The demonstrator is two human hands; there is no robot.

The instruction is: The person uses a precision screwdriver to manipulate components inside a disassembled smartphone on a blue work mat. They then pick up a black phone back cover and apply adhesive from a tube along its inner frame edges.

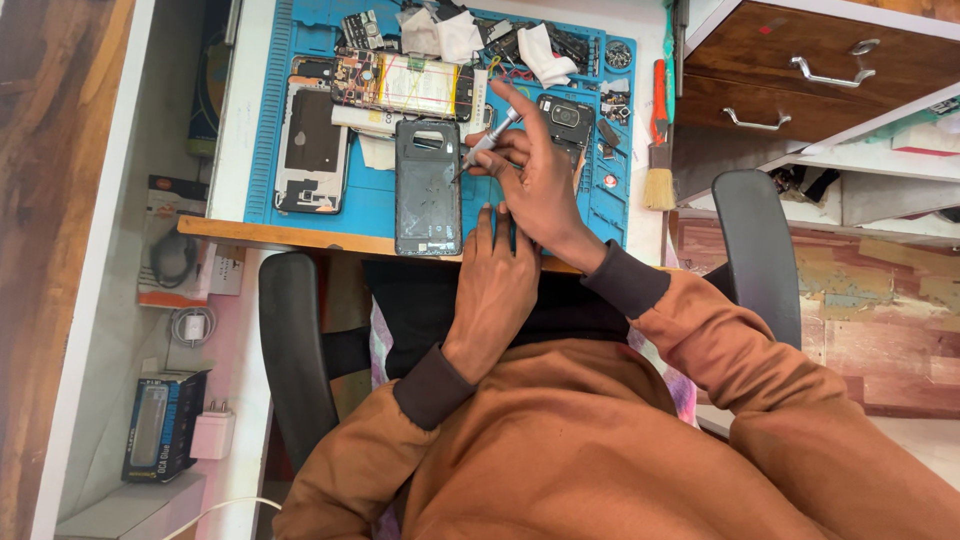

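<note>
Blue work mat [370,205]; dark grey phone frame [428,185]; silver screwdriver [490,140]; orange-handled brush [659,150]; rust-brown sleeves [640,400], dark cuffs.

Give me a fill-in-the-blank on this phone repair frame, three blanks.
1. The right hand holds a slim silver ____ over the dark opened phone body.
2. The phone body lies on a ____ rubber repair mat.
3. The wooden-handled brush lies to the mat's ____.

Missing words: screwdriver; blue; right

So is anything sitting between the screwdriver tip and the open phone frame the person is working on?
Nothing visible. The right hand holds the screwdriver with its tip already on the dark phone frame; the left hand rests beside the frame's lower right edge, not across it.
</note>
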